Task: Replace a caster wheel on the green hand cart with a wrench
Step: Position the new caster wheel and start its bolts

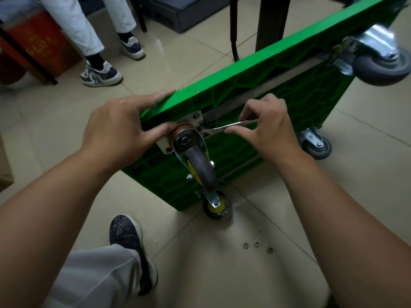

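The green hand cart [273,70] stands tipped on its edge with its ribbed underside facing me. A caster wheel [201,167] with a grey tyre and yellow hub sits on a metal mounting plate [195,117] at the near corner. My left hand [120,127] grips the cart's top edge, its thumb pressing beside the caster's swivel head. My right hand [264,123] pinches a slim silver wrench [224,127] whose head sits at a bolt on the plate's right side.
A second yellow-hub caster [216,206] rests on the tiled floor under the cart's lower corner. Three small washers [256,244] lie on the floor near me. Two grey casters [380,67] [317,145] sit on the cart's far side. Another person's legs [97,52] are at back left.
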